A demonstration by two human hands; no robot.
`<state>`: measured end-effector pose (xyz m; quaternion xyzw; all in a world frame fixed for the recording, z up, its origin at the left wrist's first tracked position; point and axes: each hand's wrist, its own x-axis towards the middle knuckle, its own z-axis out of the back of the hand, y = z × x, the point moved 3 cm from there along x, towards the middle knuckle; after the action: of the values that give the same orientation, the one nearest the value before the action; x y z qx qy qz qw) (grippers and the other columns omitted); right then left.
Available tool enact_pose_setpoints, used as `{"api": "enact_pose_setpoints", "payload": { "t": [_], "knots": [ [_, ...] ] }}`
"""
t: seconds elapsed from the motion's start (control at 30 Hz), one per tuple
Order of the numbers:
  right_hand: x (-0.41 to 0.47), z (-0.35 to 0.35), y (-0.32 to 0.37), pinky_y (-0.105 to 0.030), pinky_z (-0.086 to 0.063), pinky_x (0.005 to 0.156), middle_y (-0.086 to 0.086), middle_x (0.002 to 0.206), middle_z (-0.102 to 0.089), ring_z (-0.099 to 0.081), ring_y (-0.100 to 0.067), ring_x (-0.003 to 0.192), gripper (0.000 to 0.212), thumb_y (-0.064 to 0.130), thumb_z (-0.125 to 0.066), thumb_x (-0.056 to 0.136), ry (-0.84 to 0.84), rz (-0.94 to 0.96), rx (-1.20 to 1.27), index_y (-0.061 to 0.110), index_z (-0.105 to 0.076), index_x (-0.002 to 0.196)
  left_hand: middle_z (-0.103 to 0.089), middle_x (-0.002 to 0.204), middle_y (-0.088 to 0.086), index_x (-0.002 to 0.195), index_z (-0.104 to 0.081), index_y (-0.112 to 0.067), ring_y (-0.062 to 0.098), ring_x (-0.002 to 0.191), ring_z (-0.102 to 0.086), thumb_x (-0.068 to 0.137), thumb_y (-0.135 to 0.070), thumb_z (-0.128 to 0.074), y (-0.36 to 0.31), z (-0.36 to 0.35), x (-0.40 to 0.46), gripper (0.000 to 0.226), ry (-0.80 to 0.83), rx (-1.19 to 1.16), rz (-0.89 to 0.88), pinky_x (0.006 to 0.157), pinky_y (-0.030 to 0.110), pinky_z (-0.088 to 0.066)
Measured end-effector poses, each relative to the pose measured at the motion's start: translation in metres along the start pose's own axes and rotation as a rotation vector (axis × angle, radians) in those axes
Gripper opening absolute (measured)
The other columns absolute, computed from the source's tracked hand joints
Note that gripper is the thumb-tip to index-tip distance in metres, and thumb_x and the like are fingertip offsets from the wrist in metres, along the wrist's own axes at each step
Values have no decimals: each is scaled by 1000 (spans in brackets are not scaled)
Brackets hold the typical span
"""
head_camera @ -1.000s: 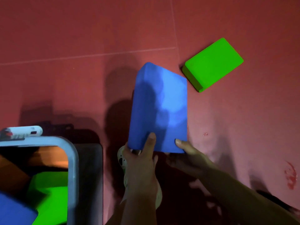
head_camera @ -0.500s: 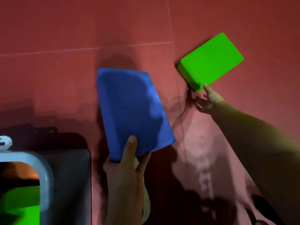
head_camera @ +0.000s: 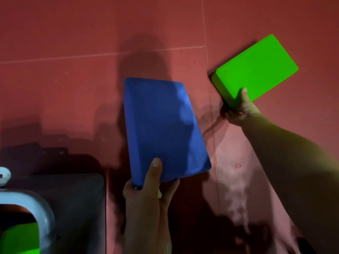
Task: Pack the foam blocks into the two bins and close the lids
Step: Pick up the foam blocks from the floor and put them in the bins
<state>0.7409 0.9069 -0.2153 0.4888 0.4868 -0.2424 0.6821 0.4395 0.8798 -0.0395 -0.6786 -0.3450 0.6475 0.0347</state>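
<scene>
- Here, a downward view of a red tiled floor (head_camera: 73, 52) is given, with two bare forearms reaching in from the bottom edge.
- A blue foam block (head_camera: 161, 129) is held in mid-frame, clear of the floor, its long side running away from the viewer.
- The left hand (head_camera: 146, 197) is clamped on the near end of that block, the thumb laid on the top face and the fingers wrapped beneath.
- A green foam block (head_camera: 256, 68) is seen at the upper right, on or just above the floor; which of the two cannot be told.
- The right hand (head_camera: 240, 109) is closed on its near corner, the thumb pressed on the top face, the arm stretched out diagonally.
- At the lower left, the pale blue rim of a bin (head_camera: 42, 211) is visible, with another green block (head_camera: 22, 239) already lying inside.
- A dark flat panel (head_camera: 77, 202), possibly a lid, is seen beside that rim.
- The step in hand is judged to be gathering: the loose blocks are being collected, one per hand.
- Next, both blocks would likely need to be carried left and lowered into the open bin, turned so they fit flat beside what is inside.
</scene>
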Motion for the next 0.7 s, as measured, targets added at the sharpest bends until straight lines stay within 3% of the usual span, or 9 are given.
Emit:
{"api": "enact_pose_setpoints", "payload": {
  "t": [0.13,0.3,0.47,0.7],
  "knots": [
    [17,12,-2,-20,-46,51,2,84,-61,-55,-9,70,50,68,-59,75,-8,-26,46,21,-54,91,-71,114,2,117,-60,-12,22,106,-68,70,-20,-69,-5,-5,2,49,12,6,5,71,41,-60],
    [13,11,-5,-26,-42,74,1,79,-56,-51,-9,69,43,61,-58,81,2,-33,84,19,-51,81,-71,113,4,112,-60,-11,23,105,-68,73,-20,-66,-6,-10,2,41,9,-18,59,71,40,-60],
    [4,3,-11,-25,-40,67,-1,79,-58,-54,-12,72,35,56,-58,83,61,-17,199,22,-53,81,-73,109,1,107,-63,-14,21,104,-69,71,-20,-67,-9,-13,3,37,11,-4,52,74,42,-59],
    [-31,6,-51,-19,-51,55,3,83,-57,-55,-9,77,25,52,-56,87,126,-67,266,27,-55,85,-74,106,3,105,-65,-13,21,99,-70,69,-25,-70,-18,-24,-2,39,9,-56,46,75,44,-59]
  ]
}}
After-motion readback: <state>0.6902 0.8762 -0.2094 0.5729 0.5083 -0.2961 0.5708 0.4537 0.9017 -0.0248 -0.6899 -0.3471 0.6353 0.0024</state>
